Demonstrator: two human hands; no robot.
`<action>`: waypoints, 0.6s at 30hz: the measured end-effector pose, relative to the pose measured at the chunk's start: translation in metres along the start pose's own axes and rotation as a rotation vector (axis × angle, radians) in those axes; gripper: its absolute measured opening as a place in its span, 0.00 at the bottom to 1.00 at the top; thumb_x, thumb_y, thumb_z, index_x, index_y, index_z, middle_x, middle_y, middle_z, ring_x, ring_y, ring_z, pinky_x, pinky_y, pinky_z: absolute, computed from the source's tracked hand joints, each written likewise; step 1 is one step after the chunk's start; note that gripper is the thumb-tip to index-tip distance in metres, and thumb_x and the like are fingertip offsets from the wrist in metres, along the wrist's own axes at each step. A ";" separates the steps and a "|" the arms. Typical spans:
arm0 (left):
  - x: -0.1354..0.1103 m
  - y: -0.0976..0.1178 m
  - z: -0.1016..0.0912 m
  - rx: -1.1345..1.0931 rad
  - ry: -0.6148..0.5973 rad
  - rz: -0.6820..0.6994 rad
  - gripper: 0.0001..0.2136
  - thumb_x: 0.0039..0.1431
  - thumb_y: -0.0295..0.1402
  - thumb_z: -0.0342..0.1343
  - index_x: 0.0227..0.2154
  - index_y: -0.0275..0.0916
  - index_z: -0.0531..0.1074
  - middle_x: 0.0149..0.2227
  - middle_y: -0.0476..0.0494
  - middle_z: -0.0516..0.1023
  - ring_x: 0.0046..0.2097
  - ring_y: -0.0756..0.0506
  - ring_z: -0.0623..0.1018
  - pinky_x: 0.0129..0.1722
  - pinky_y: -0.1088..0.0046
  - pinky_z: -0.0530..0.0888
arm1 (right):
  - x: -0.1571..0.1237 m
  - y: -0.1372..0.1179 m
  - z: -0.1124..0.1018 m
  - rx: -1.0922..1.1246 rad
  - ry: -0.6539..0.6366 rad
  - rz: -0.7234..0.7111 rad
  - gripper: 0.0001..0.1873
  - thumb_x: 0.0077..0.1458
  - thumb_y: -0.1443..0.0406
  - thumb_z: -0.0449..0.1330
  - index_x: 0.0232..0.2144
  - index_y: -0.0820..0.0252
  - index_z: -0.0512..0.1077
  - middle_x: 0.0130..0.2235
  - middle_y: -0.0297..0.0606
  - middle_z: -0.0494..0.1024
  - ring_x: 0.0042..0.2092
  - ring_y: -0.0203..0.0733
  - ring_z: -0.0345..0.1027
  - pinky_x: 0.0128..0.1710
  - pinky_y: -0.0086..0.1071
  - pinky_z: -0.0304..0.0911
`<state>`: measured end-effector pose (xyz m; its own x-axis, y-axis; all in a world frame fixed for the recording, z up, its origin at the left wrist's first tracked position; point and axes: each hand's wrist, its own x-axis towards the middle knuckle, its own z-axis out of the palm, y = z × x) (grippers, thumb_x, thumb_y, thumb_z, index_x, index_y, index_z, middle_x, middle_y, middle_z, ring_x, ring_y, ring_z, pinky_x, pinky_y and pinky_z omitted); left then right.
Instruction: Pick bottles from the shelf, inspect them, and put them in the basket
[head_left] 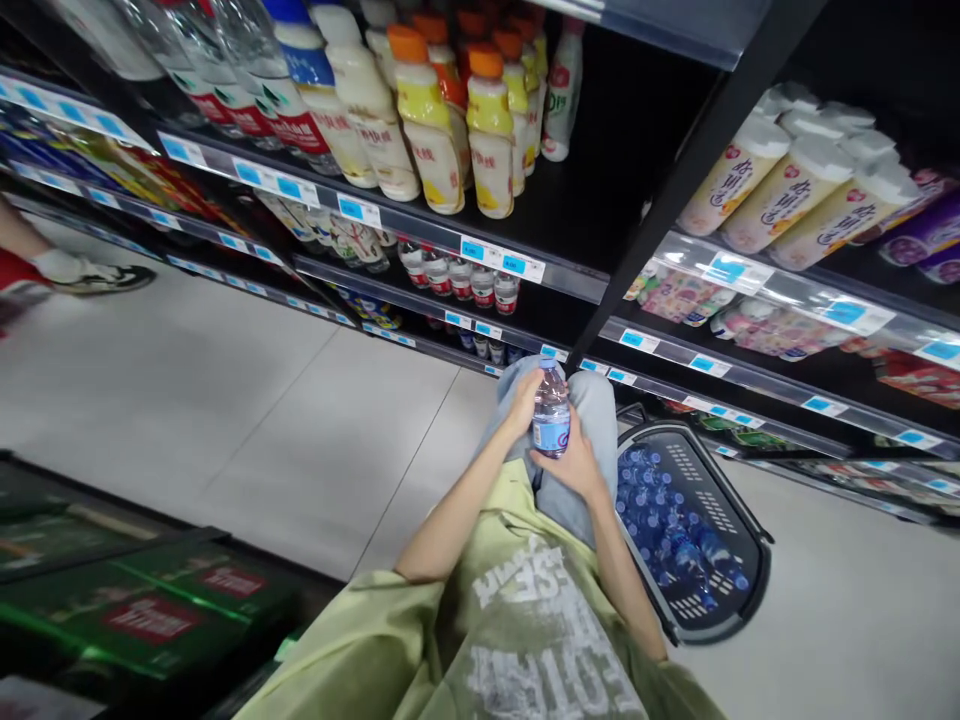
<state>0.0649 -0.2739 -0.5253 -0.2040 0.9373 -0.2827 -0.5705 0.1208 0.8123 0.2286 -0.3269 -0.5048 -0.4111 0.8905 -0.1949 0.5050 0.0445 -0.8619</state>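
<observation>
Between my two hands is a small clear water bottle (551, 410) with a pale blue cap and a blue label. It stands roughly upright over my knees. My left hand (523, 402) wraps the bottle's upper left side, near the cap. Around its lower right side, my right hand (576, 455) is closed, with the thumb by the base. On the floor to my right sits a dark shopping basket (739, 500) holding several similar blue-capped bottles (660, 515), some upright and others lying tilted.
Store shelves (420, 215) run ahead, with yogurt-drink bottles (491, 135) and price tags along their edges. White-capped drinks (810, 190) fill the right shelf. Green boxes (150, 610) are stacked at lower left. Another person's shoe (105, 275) is on the tiled floor (300, 390) at far left.
</observation>
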 end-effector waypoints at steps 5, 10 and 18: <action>-0.001 0.004 -0.008 0.011 -0.045 0.030 0.30 0.57 0.64 0.68 0.40 0.39 0.83 0.39 0.37 0.89 0.41 0.33 0.90 0.43 0.55 0.87 | -0.001 -0.004 0.002 -0.020 0.011 -0.014 0.65 0.52 0.52 0.76 0.81 0.61 0.48 0.68 0.58 0.77 0.62 0.65 0.78 0.65 0.59 0.73; 0.002 0.005 -0.014 0.024 -0.054 0.032 0.31 0.56 0.65 0.68 0.39 0.37 0.83 0.40 0.36 0.89 0.42 0.34 0.89 0.45 0.58 0.86 | 0.000 -0.004 0.001 0.032 0.029 -0.010 0.64 0.50 0.52 0.77 0.79 0.59 0.51 0.69 0.56 0.75 0.64 0.65 0.77 0.65 0.58 0.73; 0.010 0.000 -0.010 -0.203 0.076 -0.001 0.26 0.52 0.57 0.75 0.38 0.37 0.81 0.36 0.43 0.88 0.39 0.39 0.88 0.46 0.61 0.85 | 0.005 0.014 0.007 0.274 0.255 -0.040 0.46 0.44 0.53 0.79 0.60 0.56 0.65 0.60 0.50 0.76 0.61 0.57 0.74 0.64 0.52 0.73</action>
<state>0.0545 -0.2674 -0.5330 -0.2587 0.9089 -0.3271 -0.7175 0.0459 0.6950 0.2285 -0.3253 -0.5212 -0.2068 0.9762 -0.0656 0.2563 -0.0107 -0.9665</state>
